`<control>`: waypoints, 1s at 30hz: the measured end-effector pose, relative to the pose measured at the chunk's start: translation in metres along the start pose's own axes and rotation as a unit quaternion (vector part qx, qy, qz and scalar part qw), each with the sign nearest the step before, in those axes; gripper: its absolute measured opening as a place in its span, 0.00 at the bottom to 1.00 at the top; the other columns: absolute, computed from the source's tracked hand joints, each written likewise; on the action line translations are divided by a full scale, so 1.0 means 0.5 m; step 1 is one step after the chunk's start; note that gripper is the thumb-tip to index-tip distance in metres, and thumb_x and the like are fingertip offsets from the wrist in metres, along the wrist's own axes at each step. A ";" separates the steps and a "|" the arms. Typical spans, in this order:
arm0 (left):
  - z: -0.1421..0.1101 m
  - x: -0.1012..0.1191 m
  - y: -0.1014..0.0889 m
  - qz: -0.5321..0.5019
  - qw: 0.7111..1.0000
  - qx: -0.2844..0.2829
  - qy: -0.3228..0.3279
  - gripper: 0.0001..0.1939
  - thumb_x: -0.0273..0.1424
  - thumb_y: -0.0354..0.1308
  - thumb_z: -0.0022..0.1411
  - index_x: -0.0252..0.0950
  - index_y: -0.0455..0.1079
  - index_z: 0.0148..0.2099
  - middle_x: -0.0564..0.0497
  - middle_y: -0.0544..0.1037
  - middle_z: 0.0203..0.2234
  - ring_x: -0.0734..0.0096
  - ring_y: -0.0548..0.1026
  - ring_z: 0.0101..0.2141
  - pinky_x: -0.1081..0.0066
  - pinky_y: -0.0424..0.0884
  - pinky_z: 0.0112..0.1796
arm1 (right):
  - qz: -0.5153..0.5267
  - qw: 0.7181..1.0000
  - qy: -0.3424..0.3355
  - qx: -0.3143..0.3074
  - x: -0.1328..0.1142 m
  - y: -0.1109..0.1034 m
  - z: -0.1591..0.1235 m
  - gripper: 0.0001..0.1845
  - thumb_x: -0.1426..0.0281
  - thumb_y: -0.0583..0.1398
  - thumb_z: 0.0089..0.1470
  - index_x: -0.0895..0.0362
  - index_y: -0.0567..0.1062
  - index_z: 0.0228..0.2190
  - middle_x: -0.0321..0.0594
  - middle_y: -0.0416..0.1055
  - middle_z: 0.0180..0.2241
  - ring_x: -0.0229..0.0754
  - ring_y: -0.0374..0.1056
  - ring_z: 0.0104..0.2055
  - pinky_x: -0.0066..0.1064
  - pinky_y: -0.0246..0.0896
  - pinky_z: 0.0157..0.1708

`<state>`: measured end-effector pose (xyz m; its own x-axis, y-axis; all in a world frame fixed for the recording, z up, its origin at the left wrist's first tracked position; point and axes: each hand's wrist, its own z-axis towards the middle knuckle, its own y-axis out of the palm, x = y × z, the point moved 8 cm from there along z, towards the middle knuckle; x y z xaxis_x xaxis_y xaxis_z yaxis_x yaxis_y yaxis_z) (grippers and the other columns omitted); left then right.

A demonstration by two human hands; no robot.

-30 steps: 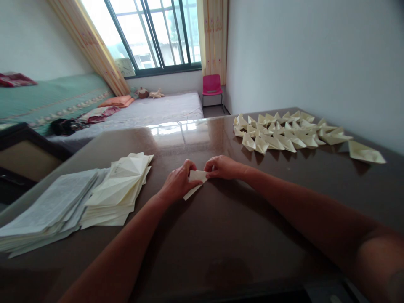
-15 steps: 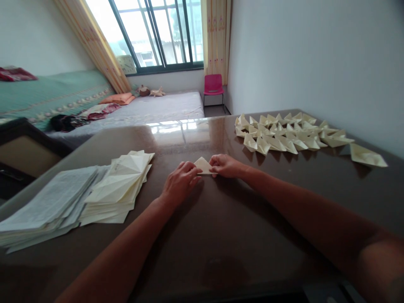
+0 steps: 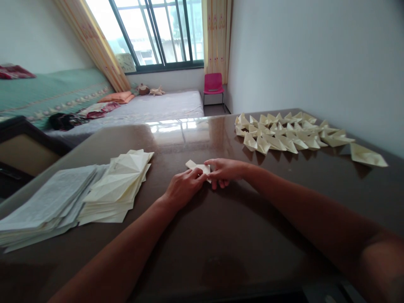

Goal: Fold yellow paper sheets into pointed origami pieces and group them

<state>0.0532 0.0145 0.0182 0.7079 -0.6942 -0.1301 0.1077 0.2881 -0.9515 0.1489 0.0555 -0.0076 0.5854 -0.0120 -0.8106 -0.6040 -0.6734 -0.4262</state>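
A small folded piece of cream paper (image 3: 195, 166) lies on the dark glossy table (image 3: 240, 235), mostly covered by my fingers. My left hand (image 3: 183, 187) pinches its near edge with curled fingers. Meeting it from the right, my right hand (image 3: 224, 171) presses and grips the same piece. Both hands sit together at the middle of the table.
A stack of pre-creased cream sheets (image 3: 118, 185) and a pile of printed pages (image 3: 47, 206) lie at the left. Several finished paper boats (image 3: 284, 132) are spread at the far right, one boat (image 3: 368, 155) apart from them. Beds and a pink chair (image 3: 212, 84) stand beyond the table.
The paper went from a flat strip to a raised triangle, and now lies lower under my fingers. My right hand has slid left over it, fingers stretched further.
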 end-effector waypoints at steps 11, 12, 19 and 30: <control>-0.022 -0.045 0.000 -0.220 0.974 -0.049 0.034 0.10 0.23 0.45 0.62 0.37 0.68 0.38 0.50 0.73 0.39 0.72 0.71 0.38 0.73 0.66 0.42 | -0.267 0.940 -0.096 0.187 -0.007 -0.084 0.016 0.10 0.69 0.58 0.54 0.59 0.78 0.35 0.39 0.76 0.31 0.35 0.68 0.30 0.22 0.56 0.29; -0.022 -0.046 0.000 -0.219 0.974 -0.049 0.029 0.10 0.24 0.46 0.62 0.37 0.68 0.38 0.50 0.73 0.38 0.71 0.71 0.38 0.72 0.66 0.42 | -0.261 0.942 -0.097 0.187 -0.006 -0.081 0.019 0.10 0.69 0.57 0.54 0.59 0.78 0.35 0.39 0.76 0.30 0.35 0.68 0.29 0.22 0.55 0.28; -0.007 -0.033 0.006 -0.149 0.988 -0.008 -0.043 0.10 0.34 0.46 0.66 0.37 0.67 0.41 0.47 0.72 0.39 0.64 0.70 0.41 0.65 0.68 0.44 | -0.143 0.978 -0.082 0.128 0.008 -0.059 0.028 0.08 0.71 0.60 0.51 0.61 0.77 0.32 0.36 0.74 0.24 0.31 0.65 0.20 0.21 0.53 0.21; 0.001 -0.015 0.014 -0.075 0.994 -0.002 -0.082 0.17 0.36 0.50 0.64 0.34 0.65 0.52 0.42 0.70 0.44 0.58 0.69 0.45 0.59 0.70 0.47 | 0.021 0.995 -0.067 0.069 0.008 -0.039 0.030 0.03 0.76 0.59 0.53 0.62 0.73 0.29 0.34 0.71 0.20 0.29 0.60 0.17 0.19 0.54 0.15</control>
<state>0.0492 0.0221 0.0125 0.7882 -0.6125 0.0597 0.2175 0.1866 -0.9580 0.1550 0.0797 -0.0085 0.4856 0.0671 -0.8716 -0.7008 -0.5661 -0.4340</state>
